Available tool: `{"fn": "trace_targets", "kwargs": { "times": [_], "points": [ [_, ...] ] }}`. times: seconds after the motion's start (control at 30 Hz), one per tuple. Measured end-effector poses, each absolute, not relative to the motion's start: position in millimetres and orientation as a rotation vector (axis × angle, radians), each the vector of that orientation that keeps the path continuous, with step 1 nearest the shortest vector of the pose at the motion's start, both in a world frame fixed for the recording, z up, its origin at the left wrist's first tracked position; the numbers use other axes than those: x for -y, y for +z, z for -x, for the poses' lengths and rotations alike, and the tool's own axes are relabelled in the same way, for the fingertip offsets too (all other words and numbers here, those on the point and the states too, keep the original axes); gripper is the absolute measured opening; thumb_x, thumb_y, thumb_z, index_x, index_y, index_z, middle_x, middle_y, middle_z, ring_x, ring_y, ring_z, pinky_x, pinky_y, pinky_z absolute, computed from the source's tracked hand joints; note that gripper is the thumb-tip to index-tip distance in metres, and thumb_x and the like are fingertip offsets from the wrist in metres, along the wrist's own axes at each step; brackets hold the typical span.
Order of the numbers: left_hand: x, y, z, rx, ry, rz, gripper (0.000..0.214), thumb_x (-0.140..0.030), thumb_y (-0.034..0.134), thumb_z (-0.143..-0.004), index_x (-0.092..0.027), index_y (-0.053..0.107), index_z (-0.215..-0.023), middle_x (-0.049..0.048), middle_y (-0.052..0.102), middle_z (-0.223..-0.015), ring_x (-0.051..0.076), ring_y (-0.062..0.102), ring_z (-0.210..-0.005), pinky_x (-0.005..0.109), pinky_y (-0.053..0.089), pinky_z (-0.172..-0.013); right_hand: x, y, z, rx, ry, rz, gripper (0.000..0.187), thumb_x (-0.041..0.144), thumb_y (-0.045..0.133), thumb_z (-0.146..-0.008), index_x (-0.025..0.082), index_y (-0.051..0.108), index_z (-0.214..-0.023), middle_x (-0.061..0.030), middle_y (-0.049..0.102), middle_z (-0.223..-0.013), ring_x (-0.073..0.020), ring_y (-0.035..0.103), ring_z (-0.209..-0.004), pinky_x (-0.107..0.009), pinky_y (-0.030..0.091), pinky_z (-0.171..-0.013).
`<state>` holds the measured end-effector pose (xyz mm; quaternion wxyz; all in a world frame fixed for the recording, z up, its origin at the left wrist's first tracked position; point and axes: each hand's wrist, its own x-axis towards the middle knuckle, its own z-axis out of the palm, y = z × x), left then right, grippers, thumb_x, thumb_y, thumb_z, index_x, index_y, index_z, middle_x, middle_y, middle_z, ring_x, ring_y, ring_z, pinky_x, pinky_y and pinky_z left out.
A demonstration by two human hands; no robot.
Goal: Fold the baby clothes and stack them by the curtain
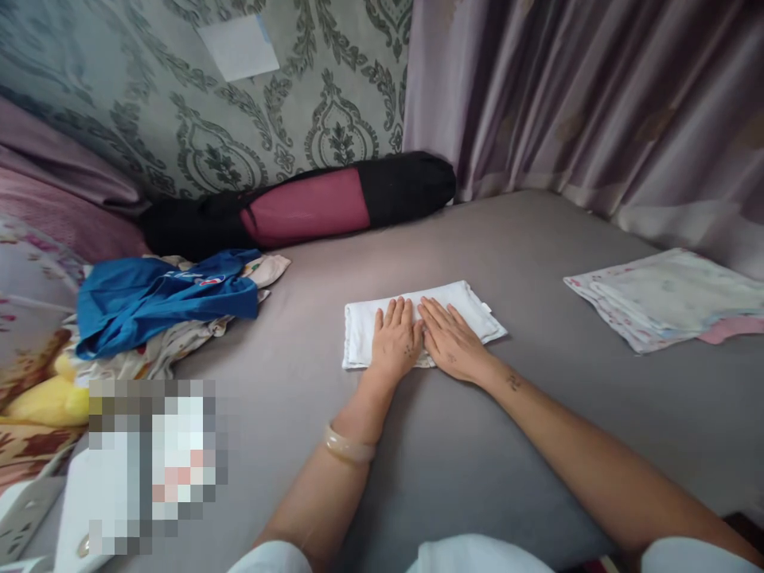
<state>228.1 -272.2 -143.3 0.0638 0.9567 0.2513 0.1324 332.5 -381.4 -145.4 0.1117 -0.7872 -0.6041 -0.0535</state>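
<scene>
A white folded cloth (358, 328) lies flat as a long rectangle on the grey sheet (286, 446). My left hand (397, 338) rests palm down on its middle, fingers stretched toward the far edge. Beside it, my right hand (450, 338) also lies flat on the cloth, its fingers pointing up and to the left. The two hands nearly meet at the thumbs. Neither one grips anything. A small white tag shows at the cloth's right end, and part of the near edge is hidden under my hands.
A folded stack of patterned cloths (656, 298) lies at the right. On the left sit a blue garment (161, 298) over other clothes, a yellow plush item (51, 402), a pixelated patch and a power strip (29, 517). A black and maroon bag (310, 208) lines the wall.
</scene>
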Motion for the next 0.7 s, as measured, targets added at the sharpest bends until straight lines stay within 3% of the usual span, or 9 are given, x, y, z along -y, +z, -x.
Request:
{"fn": "trace_targets", "kwargs": {
  "times": [0.5,0.7],
  "points": [
    [270.0,-139.4,-224.5,-0.917,0.538,-2.842,0.050,-0.036,0.024,-0.101,-0.010,0.046,-0.139,0.0147,0.049,-0.145,0.024,0.037,-0.141,0.046,0.024,-0.117,375.3,-121.5,-336.3,1.784,0.094,2.379,0.057,0.026,0.026,-0.095,0.005,0.036,-0.147,-0.0154,0.028,-0.157,-0.0239,0.023,-0.146,-0.048,0.018,-0.118],
    [264.4,-138.9,-223.4,-0.997,0.502,-2.865,0.052,-0.037,0.024,-0.100,-0.013,0.041,-0.144,0.0108,0.040,-0.152,0.023,0.026,-0.146,0.048,0.018,-0.120,353.2,-114.1,-342.8,1.842,0.006,2.267,0.057,0.025,0.023,-0.096,0.004,0.032,-0.149,-0.0146,0.026,-0.158,-0.0237,0.021,-0.147,-0.046,0.012,-0.119]
  ]
}}
